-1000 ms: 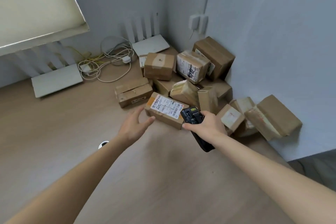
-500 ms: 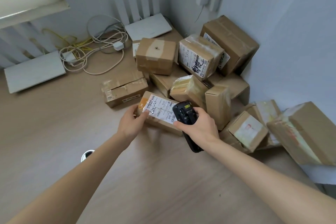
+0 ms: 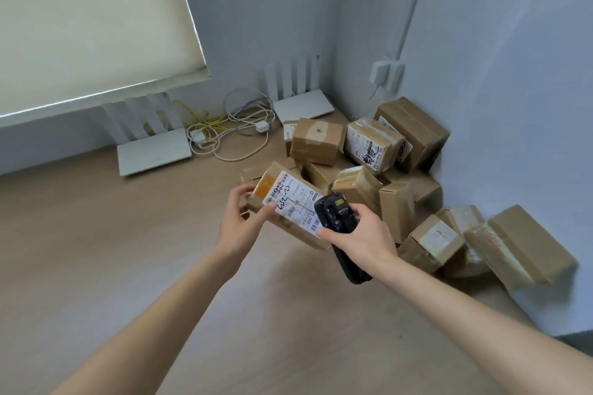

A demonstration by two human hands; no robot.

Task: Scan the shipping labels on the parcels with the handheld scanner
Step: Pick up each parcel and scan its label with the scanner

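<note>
1. Holding parcel (image 3: 290, 207) with left hand (image 3: 239, 224): fingers curled around its near-left end, thumb on shipping label (image 3: 293, 202). Parcel raised and tilted, label side up, in front of parcel pile (image 3: 385, 176) in the wall corner.
2. Gripping handheld scanner (image 3: 337, 218) with right hand (image 3: 362, 236): fingers wrapped around the black body, head end over the right edge of the label, tail end projecting below the wrist.
3. Judged step: aligning scanner and label for a read.
4. Recommended: draw scanner back from the parcel so the whole barcode falls inside the scan window; at present the head covers part of the printed codes.
5. Recommended: keep left thumb off barcode lines; shift it to the orange patch (image 3: 264, 186) or the bare cardboard edge.
6. Recommended: tilt label slightly off square to the scanner to avoid glare from glossy tape.
7. Recommended: hold both hands steady until a read is confirmed; confirmation signal cannot be judged from this view.
8. Remaining: other parcels lie stacked against the wall, several with labels facing sideways or hidden; expect turning before scanning.
9. Nearby, not involved: white routers (image 3: 154, 154) and coiled cables (image 3: 237, 131) on the floor (image 3: 96, 250).
</note>
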